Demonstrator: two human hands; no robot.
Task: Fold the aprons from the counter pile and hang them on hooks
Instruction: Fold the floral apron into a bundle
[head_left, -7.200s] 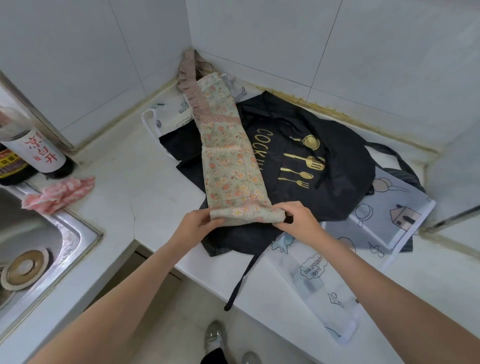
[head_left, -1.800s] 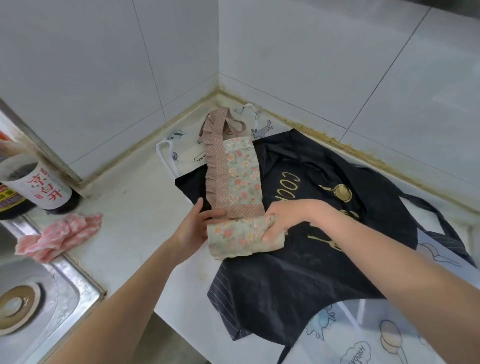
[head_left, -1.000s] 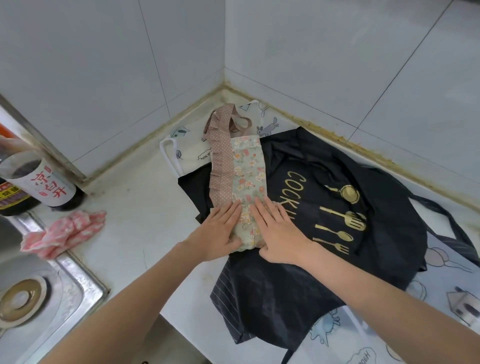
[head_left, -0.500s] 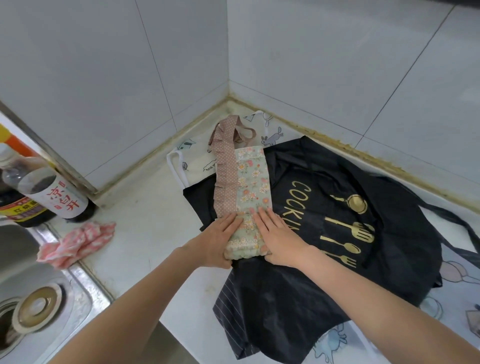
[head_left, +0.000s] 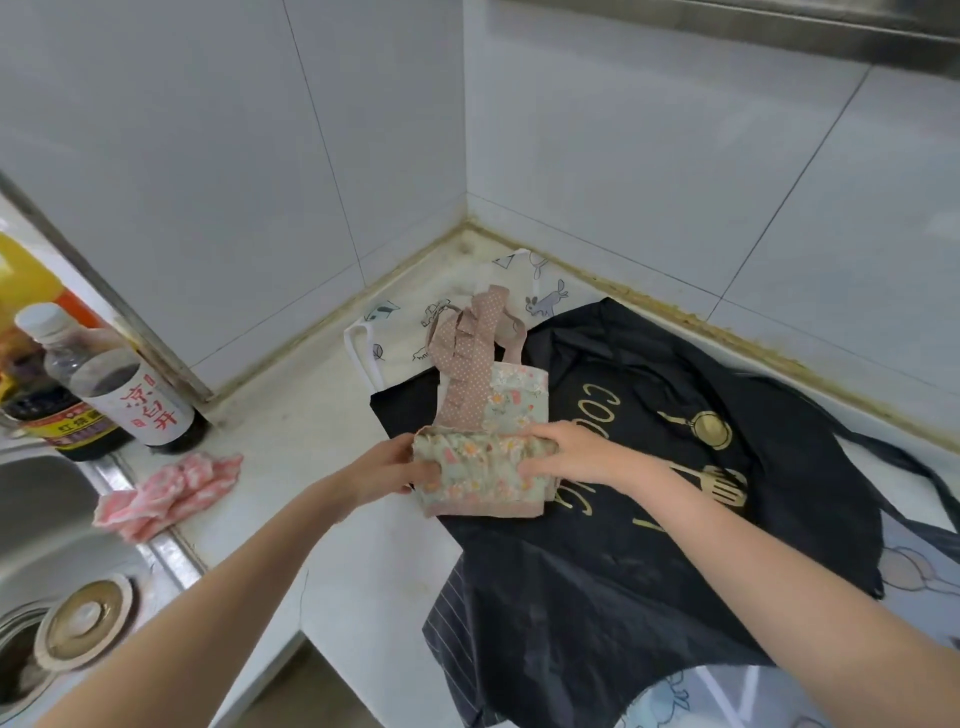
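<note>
- Over a white counter (head_left: 311, 436) in a tiled corner, two bare forearms reached forward from the lower edge.
- The left hand (head_left: 400, 467) gripped the left end of a folded floral apron (head_left: 483, 467), fingers curled round the bunched fabric.
- The right hand (head_left: 566, 452) held the right end, fingers wrapped over the fold.
- The floral apron lay on a black apron (head_left: 675, 545) with gold utensil print, part of the pile.
- A pink cloth (head_left: 166, 488), sauce bottles (head_left: 119, 395) and a steel sink (head_left: 52, 545) sat to the left.
</note>
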